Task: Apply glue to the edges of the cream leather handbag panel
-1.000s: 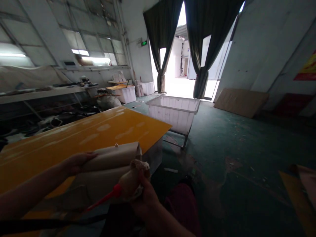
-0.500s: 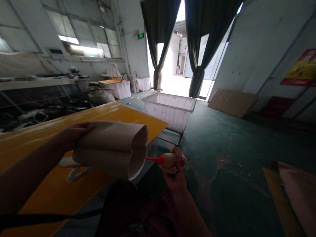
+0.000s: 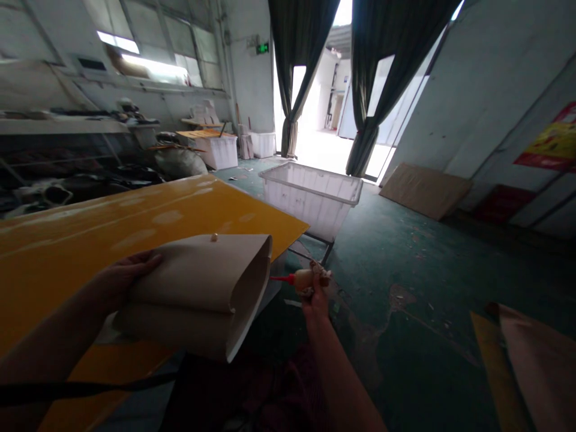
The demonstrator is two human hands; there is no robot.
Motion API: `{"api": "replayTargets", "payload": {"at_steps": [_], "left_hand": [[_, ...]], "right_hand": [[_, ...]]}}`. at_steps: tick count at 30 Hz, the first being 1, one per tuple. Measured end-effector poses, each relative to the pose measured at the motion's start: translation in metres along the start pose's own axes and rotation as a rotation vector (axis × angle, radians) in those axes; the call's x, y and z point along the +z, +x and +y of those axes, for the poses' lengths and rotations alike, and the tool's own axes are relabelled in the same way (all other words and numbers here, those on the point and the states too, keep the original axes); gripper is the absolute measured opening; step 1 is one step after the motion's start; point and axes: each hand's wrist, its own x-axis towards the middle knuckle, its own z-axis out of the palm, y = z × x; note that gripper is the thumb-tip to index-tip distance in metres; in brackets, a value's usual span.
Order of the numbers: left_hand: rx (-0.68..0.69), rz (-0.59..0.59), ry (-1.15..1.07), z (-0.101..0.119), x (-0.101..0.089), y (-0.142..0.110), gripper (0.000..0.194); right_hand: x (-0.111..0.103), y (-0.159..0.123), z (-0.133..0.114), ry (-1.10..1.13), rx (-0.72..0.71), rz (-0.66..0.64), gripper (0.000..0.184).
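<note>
1. Mouth (image 3: 249,285) of the beige folded piece (image 3: 193,270) is now slanting into one long oval, where half a second ago it was showing two rounded lobes; the inside seems to be lying more exposed toward the nozzle (image 3: 282,278).
2. One small stud (image 3: 214,237) is showing again on the upper face, while the pale loop underneath is no longer appearing.
3. The left hand (image 3: 135,264) is keeping its grip pinched on the near end, holding the piece above the yellow tabletop (image 3: 229,207) and its edge.
4. The right hand (image 3: 315,305) is keeping its grip closed around one bottle (image 3: 303,279), whose single red nozzle is pointing at the mouth, just beside its rim; whether they are touching, I cannot tell.
5. Beyond, one large tub (image 3: 310,198), two smaller white boxes (image 3: 220,153) and two dark curtains (image 3: 288,66) are standing or hanging.
</note>
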Motion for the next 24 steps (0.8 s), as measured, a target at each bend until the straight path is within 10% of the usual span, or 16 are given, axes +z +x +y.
{"api": "replayTargets", "payload": {"at_steps": [24], "left_hand": [[0.051, 0.017, -0.083, -0.027, -0.008, -0.010, 0.073]], "right_hand": [[-0.031, -0.054, 0.004, -0.092, 0.126, -0.097, 0.067]]}}
